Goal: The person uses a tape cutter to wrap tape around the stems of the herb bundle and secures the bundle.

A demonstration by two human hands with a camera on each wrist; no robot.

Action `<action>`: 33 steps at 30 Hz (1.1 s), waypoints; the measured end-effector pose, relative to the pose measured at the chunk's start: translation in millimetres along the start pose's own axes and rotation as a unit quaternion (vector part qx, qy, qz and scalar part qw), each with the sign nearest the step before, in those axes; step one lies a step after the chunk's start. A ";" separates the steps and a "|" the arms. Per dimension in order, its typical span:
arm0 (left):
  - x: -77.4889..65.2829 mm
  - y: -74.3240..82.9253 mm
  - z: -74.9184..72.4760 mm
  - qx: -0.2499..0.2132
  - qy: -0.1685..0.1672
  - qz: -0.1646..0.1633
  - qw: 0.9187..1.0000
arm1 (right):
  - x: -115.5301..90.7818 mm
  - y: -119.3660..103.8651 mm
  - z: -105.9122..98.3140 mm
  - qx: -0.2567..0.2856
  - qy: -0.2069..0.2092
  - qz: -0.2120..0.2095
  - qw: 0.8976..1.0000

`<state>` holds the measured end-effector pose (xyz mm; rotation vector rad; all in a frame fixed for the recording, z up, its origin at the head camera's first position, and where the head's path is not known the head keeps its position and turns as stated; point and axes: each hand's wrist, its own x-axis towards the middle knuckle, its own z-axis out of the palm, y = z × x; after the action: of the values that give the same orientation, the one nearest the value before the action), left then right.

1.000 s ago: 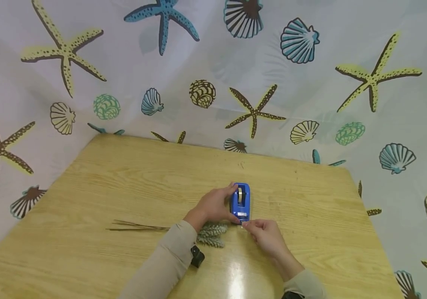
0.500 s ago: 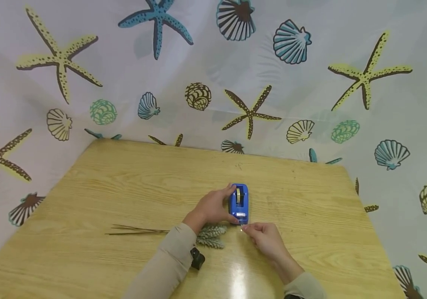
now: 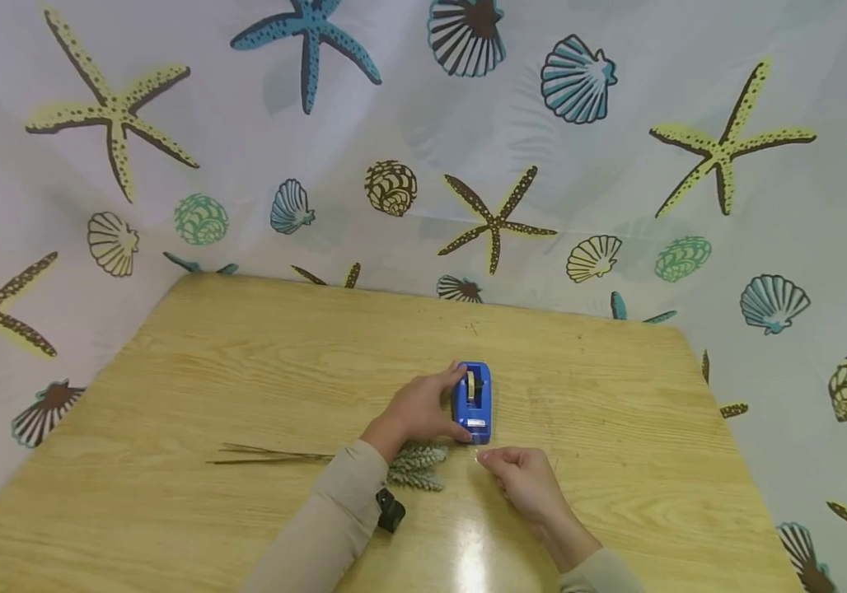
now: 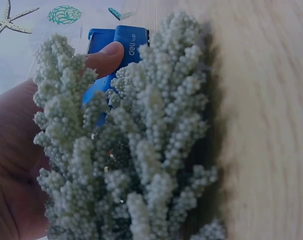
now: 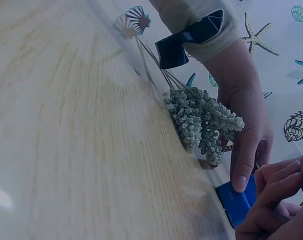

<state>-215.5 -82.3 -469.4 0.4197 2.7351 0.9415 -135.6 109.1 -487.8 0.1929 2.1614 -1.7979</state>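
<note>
A blue tape dispenser [image 3: 486, 412] stands on the wooden table, a roll of tape in its top. My left hand [image 3: 418, 408] grips it from the left side, thumb near its front end. Just in front of the dispenser, my right hand [image 3: 531, 484] pinches the free end of clear tape [image 3: 476, 454]. Pale green artificial flower sprigs [image 3: 418, 468] lie beside the left wrist, their thin brown stems [image 3: 268, 454] pointing left. In the left wrist view the sprigs [image 4: 156, 120] cover much of the dispenser. Curled right fingers [image 5: 279, 192] hide part of it in the right wrist view.
The light wooden table [image 3: 305, 346] carries these things. A white cloth [image 3: 364, 115] printed with starfish and shells hangs along its back and sides. A black strap [image 3: 390, 511] sits on the left wrist, close above the tabletop.
My right hand has drawn slightly back from the dispenser, with more clear tape now between its fingertips and the dispenser's front. The left hand keeps its grip; the head view shifted a little.
</note>
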 end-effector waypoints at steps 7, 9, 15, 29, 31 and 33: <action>2.2 2.6 -0.2 0.002 -0.004 0.001 1.000 | -6.0 1.7 0.9 0.004 -0.005 0.006 1.000; 2.2 3.0 -0.3 0.002 -0.001 0.002 1.000 | -7.0 1.5 0.8 0.000 -0.004 0.006 1.000; 0.5 3.2 -0.7 -0.001 0.000 -0.008 1.000 | -8.7 1.1 1.0 -0.007 -0.004 0.008 1.000; -1.8 5.9 -1.9 0.002 -0.004 -0.033 0.999 | -16.9 1.9 4.9 -0.017 -0.020 -0.002 1.000; -2.2 7.7 -1.8 0.000 -0.005 -0.038 0.999 | -17.8 2.0 5.1 -0.022 -0.023 -0.004 0.999; -2.4 9.8 -1.8 -0.002 -0.007 -0.041 0.999 | -19.2 2.3 5.5 -0.027 -0.023 -0.005 0.999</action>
<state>-211.8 -76.8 -461.6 0.3108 2.7144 0.9194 -116.0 106.1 -484.6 0.1274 2.1796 -1.7287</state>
